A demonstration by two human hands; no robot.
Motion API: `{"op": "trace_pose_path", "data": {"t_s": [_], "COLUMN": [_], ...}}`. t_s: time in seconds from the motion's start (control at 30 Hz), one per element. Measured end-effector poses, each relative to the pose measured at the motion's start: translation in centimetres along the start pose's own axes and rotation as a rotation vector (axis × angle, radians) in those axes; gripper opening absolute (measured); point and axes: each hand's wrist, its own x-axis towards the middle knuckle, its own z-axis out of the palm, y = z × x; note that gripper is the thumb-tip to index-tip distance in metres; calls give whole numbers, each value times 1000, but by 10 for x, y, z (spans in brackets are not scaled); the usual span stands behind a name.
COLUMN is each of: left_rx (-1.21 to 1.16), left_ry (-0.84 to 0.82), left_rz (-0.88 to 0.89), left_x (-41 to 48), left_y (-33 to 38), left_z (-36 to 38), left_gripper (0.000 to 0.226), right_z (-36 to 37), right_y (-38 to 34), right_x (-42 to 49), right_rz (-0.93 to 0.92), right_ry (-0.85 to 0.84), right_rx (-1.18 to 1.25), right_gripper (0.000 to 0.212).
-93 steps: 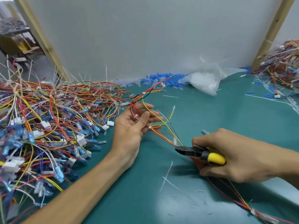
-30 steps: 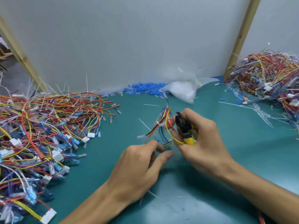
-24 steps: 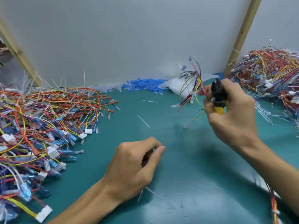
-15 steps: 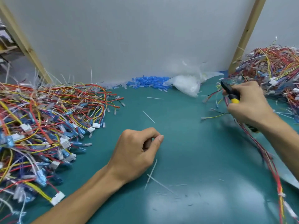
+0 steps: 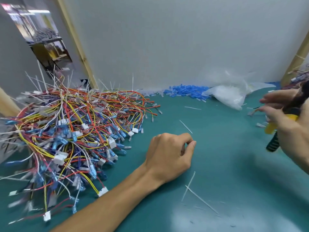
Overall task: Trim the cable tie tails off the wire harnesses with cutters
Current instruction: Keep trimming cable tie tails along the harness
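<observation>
Your left hand (image 5: 168,154) rests curled on the worktop (image 5: 230,164) near the wire harnesses (image 5: 75,128); your right hand (image 5: 291,129) grips the cutters (image 5: 270,128).

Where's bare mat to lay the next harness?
Open mat between the left hand and right hand; also a strip between harness pile and plastic bag, holding one stray tail. Crowded: left side under the pile; cut tails litter the near edge.
</observation>
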Motion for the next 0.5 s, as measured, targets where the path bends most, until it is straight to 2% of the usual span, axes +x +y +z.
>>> {"op": "trace_pose_path", "data": {"t_s": [0.07,0.13,0.27,0.37,0.5], "left_rx": [42,109,265,379,516], "left_ry": [10,38,33,-29,-71], "left_rz": [24,66,105,53,-35], "left_x": [1,4,15,25,43], "left_y": [1,-1,2,8,3], "left_z": [-3,-9,-31,-53,-93], "left_gripper": [20,20,25,29,27], "right_z": [28,46,50,54,57], "right_y": [-9,-8,-10,-3,0], "right_x": [-22,-33,-28,-31,-32], "right_rz": [99,62,135,207,186], "right_ry": [-128,-213,-198,-238,-319], "right_rx": [111,95,146,122,42], "right_gripper": [15,3,13,18,18]}}
